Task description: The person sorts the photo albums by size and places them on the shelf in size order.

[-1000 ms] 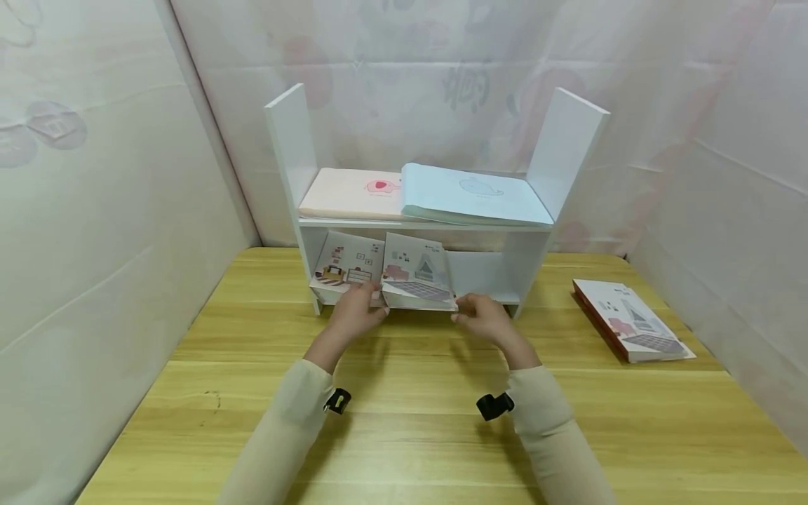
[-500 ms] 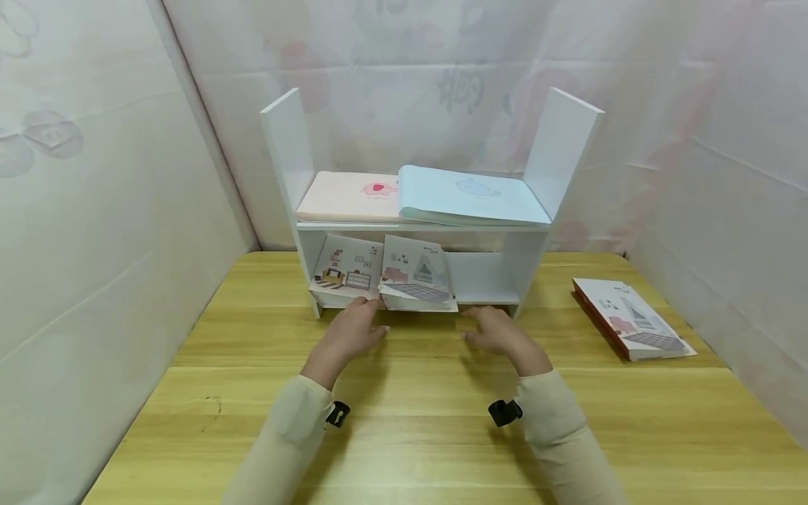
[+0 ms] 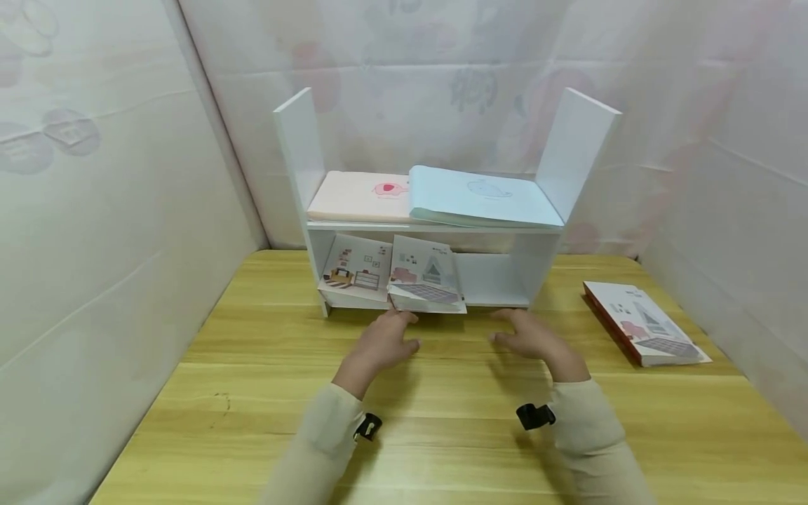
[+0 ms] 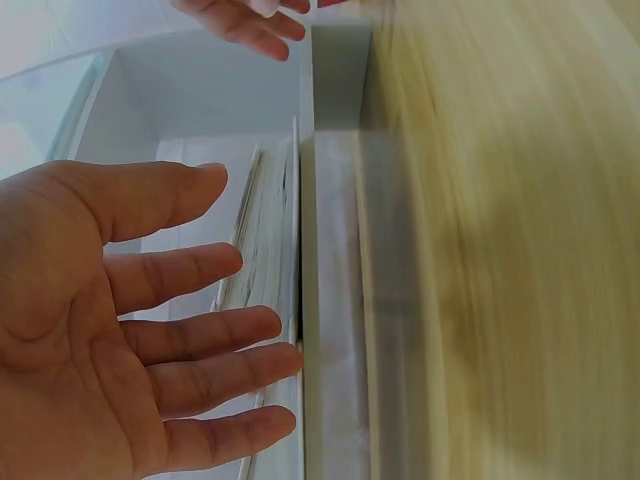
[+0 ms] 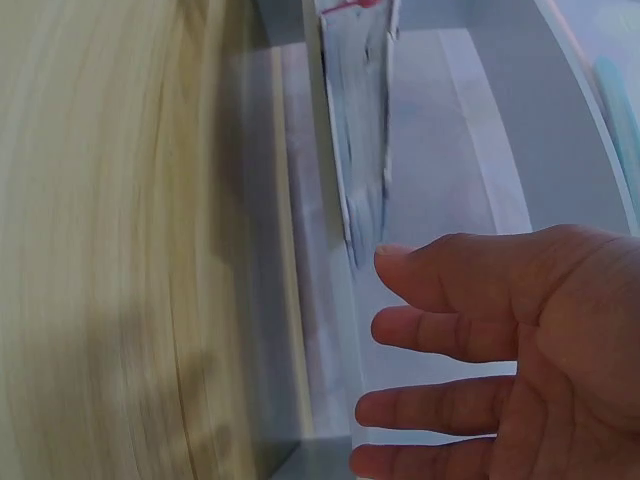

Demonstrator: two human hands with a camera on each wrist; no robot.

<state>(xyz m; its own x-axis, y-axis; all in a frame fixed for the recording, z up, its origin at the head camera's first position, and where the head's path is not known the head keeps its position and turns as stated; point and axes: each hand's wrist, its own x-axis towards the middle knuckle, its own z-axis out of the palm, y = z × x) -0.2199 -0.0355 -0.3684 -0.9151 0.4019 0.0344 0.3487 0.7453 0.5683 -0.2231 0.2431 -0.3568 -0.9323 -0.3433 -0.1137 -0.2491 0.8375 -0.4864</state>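
Note:
Two white books lie side by side in the lower tier of a small white shelf (image 3: 489, 280). The left book (image 3: 358, 266) shows a room drawing on its cover; the middle book (image 3: 426, 273) shows a tent and a rug, its front edge jutting past the shelf board. My left hand (image 3: 381, 344) is just in front of the books, fingers spread and palm bare in the left wrist view. My right hand (image 3: 533, 337) hovers before the bare right part of the lower tier. Its fingers are extended and hold nothing, as the right wrist view shows.
On the upper tier lie a pink book (image 3: 360, 198) with an elephant and a light blue book (image 3: 482, 198) overlapping it. Another white book (image 3: 644, 322) with a red-brown spine lies on the wooden table (image 3: 467, 449) at right. Fabric walls surround the table.
Both hands have let go of the middle book and drawn back toward the person. The right hand has also moved right. The books stay in place.

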